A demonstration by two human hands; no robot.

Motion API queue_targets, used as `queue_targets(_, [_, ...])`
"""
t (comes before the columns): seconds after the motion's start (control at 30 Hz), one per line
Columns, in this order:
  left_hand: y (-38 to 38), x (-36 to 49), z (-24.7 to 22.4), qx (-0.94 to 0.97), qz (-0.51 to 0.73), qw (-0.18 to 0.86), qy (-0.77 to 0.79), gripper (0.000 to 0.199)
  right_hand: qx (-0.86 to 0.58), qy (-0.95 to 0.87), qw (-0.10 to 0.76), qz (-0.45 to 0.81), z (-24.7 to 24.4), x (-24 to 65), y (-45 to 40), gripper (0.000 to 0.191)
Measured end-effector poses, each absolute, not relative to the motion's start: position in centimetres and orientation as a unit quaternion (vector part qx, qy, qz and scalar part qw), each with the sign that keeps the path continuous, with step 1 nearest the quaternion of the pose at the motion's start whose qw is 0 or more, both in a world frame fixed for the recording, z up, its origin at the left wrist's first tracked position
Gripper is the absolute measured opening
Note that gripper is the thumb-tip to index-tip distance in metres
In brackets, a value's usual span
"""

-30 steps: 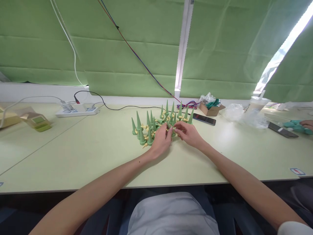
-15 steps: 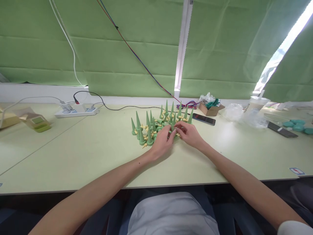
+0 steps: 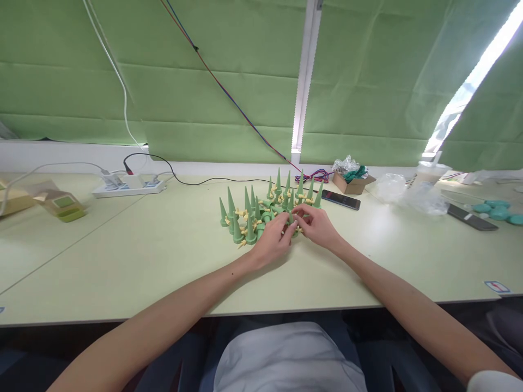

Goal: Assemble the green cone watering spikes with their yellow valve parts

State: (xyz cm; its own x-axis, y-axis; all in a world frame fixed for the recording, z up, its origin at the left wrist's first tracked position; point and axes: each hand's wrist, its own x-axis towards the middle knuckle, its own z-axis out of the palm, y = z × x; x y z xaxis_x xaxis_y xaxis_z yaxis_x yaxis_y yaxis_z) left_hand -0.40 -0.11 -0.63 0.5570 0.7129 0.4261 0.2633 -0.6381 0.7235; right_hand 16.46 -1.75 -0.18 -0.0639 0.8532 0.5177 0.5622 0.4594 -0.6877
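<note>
My left hand (image 3: 273, 238) and my right hand (image 3: 317, 225) meet at the front right of a cluster of green pieces. Their fingertips are closed around a small green cone (image 3: 291, 219), whose lower part is partly hidden by the fingers. Several upright green cones (image 3: 250, 231) with small yellow pieces (image 3: 242, 243) at their bases stand left of my hands. More such cones (image 3: 300, 188) stand behind my right hand. In the middle, other green parts (image 3: 266, 216) lie on their sides, partly covered by my left hand.
A phone (image 3: 341, 199) and a small cardboard box (image 3: 354, 184) lie behind my right hand. Farther right are a plastic bag (image 3: 390, 188), a lidded cup (image 3: 429, 173) and a dark flat object (image 3: 472, 218). A white power strip (image 3: 128, 188) is at the back left.
The fingers of my left hand have shifted slightly down, and the cone between my hands shows more clearly. My right hand stays nearly in place; the standing cones have not moved.
</note>
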Motion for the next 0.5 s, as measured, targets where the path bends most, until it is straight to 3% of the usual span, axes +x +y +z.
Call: queue_targets(0.5, [-0.31,0.09,-0.74,0.757,0.394,0.428,0.297,0.035,-0.514,-0.69,0.49,0.14,0.36,16.08,-2.2,0.027])
